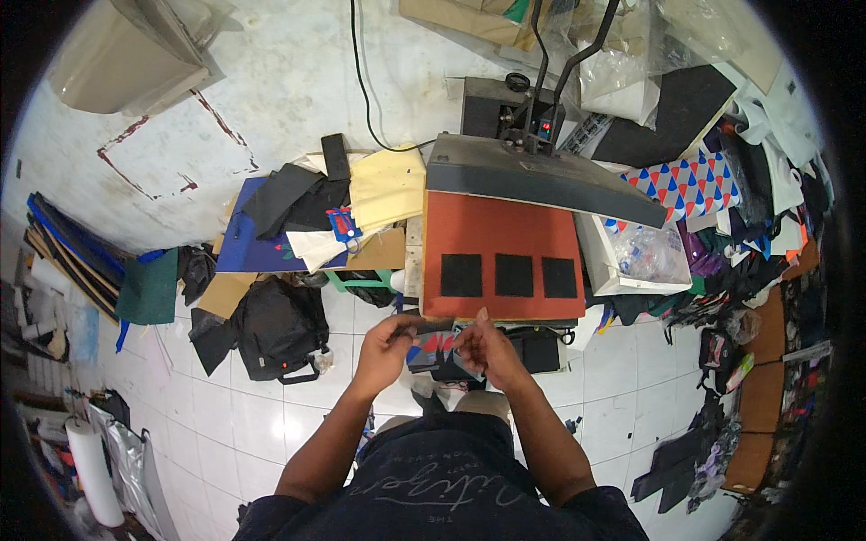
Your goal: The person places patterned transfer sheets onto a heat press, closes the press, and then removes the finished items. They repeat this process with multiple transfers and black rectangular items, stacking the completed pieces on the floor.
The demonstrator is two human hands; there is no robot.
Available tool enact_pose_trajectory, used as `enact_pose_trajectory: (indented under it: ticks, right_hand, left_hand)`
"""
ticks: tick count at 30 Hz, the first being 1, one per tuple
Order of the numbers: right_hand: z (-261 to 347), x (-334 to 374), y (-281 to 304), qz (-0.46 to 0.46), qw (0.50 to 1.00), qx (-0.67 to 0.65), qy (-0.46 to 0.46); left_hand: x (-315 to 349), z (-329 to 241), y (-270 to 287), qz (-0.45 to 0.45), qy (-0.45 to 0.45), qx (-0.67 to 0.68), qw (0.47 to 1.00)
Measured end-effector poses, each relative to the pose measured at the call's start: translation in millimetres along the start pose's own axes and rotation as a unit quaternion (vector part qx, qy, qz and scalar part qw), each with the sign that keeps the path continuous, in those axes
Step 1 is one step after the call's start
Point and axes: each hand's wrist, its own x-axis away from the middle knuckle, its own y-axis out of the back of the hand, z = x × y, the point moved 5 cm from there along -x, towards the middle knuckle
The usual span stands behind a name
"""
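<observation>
In front of my body, my left hand (386, 350) is closed on a small dark piece of fabric (431, 327), which sticks out to the right past the fingertips. My right hand (492, 350) is beside it, thumb and fingers pinched together; what lies between them is too small to make out. Just beyond both hands is the orange-red pad (505, 225) of a heat press. Three black fabric squares lie on it in a row: a left one (461, 275), a middle one (514, 275) and a right one (559, 278).
The press's grey upper plate (541, 176) is raised over the pad's far side. Right of the pad stands a white box (631, 286) holding clear plastic. Leftward lie yellow cloth (388, 189), a blue board (236, 239) and a black bag (280, 329) on the floor.
</observation>
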Motion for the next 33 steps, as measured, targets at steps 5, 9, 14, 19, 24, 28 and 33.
enact_pose_trajectory:
  ticks: [5,9,14,19,24,28,33]
  right_hand:
    - [2,-13,5,0.023,0.989,0.140,-0.034]
    - [33,-39,-2,0.023,0.971,0.239,-0.004]
    - [100,-149,53,-0.017,0.964,0.246,0.094]
    - [124,-250,132,-0.204,0.781,0.543,0.231]
    - [126,-245,95,-0.230,0.740,0.583,0.242]
    - [121,-255,115,-0.243,0.710,0.617,0.236]
    - [112,-281,137,-0.287,0.729,0.565,0.260]
  left_hand:
    - [5,-18,-10,0.016,-0.093,-0.179,0.979]
    - [20,-12,12,-0.177,-0.076,-0.178,0.965]
    - [63,52,38,-0.244,0.111,-0.148,0.952]
    - [194,203,62,-0.185,0.206,-0.332,0.902]
    - [420,307,61,0.000,0.400,-0.387,0.831]
    - [485,291,35,0.123,0.380,-0.415,0.818]
    - [461,286,38,-0.286,0.546,0.064,0.785]
